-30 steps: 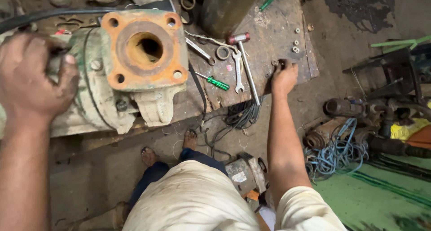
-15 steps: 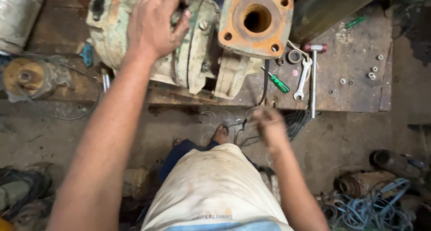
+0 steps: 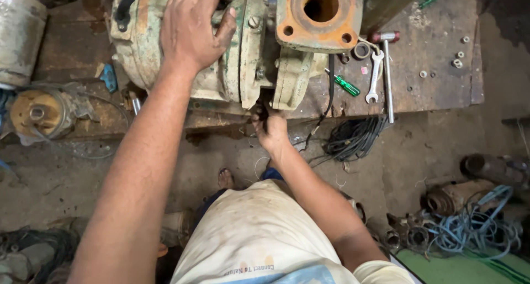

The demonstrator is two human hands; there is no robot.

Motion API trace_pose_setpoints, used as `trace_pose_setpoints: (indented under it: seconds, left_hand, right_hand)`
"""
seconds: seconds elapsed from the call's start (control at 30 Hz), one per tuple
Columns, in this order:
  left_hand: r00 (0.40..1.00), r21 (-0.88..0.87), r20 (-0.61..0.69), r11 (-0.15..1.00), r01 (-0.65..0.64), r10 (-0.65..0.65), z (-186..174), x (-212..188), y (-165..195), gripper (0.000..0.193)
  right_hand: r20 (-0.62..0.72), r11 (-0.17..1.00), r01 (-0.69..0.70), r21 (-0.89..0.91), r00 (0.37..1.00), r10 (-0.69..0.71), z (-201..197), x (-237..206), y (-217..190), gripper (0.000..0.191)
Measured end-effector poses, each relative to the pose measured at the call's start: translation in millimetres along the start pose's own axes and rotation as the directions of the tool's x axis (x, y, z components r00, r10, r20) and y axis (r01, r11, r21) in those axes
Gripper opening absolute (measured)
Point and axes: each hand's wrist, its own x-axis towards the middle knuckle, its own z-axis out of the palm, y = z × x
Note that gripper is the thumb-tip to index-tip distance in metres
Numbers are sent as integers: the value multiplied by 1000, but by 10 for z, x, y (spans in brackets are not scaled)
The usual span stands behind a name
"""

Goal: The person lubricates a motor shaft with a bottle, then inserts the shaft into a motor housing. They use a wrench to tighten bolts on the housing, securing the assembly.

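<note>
The left hand (image 3: 193, 27) lies spread, palm down, fingers apart, on the rounded top of the pump casing (image 3: 165, 57), pressing on it and not gripping anything. The right hand (image 3: 270, 126) reaches up under the near edge of the pump, at the foot below the casing joint; its fingers look curled around something small and dark there, but I cannot tell what, or how tightly. The pump sits on the wooden bench (image 3: 436, 79) directly under both hands, its orange flange (image 3: 320, 16) with the round bore just beyond the right hand. It is cast metal with worn green paint: heavy, rigid, rough and probably greasy, so it will likely slide rather than lift, and the flange, the foot and the casing ribs look like the sound places to grip. Off to the right of the right hand lie a green-handled screwdriver (image 3: 343, 85), a spanner (image 3: 375, 77) and a long hammer (image 3: 387, 74); black cable (image 3: 353, 137) hangs over the bench edge below.
</note>
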Motion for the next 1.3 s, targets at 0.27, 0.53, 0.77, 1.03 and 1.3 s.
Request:
trace_pose_setpoints:
  seconds: [0.27,0.53,0.77,1.03,1.3]
  left_hand:
    - [998,-14,58,1000,10,-9,16,-10,-51,42]
    - [1000,-37,21,999,-10,11,-39,-28,-30,35]
    - [1000,-52,26,999,1,1,-39,-8,-22,34]
    - [997,-18,73,1000,9,-8,25,-1,-60,39]
    - [995,-5,97,999,34,-34,77,-21,-104,54]
  right_hand:
    - [101,980,46,193,993,-66,108,-26,125,5]
    - [-184,961,220,166,965,-189,296,32,269,15]
    - [-40,982,154,114,988,-150,229,15,186,7]
    - [-44,980,13,197,999,-4,89,53,139,2]
    - [-47,999,-20,43,999,22,58,116,72,11]
